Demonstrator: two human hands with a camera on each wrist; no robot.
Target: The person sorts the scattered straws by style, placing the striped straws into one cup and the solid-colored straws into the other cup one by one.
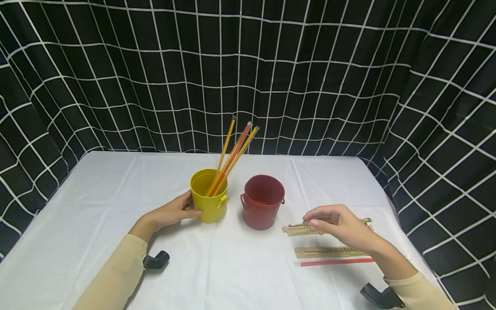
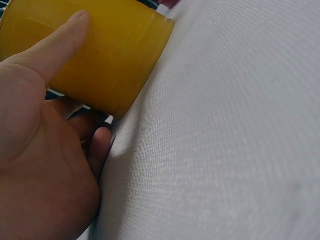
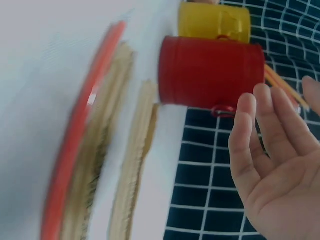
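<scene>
Manually gripped yellow bucket beside red bucket

Leaning sticks are contained in the yellow bucket, clasped on white cloth by the left hand. The empty right hand is held, fingers loosely bent, over tan strips.

White cloth: spread flat; straight crease lines run front to back and across; far edge nearly straight.
Cloth weave: fine texture visible close up in the left wrist view.
Cloth shade: bright white in the head view, greyish in the left wrist view.
Black curtain: white grid lines, beyond the far edge and along both sides.
Curtain hang: loose folds; lines bow and ripple, most at the sides.
Curtain tint: blue-green cast in the right wrist view.
</scene>
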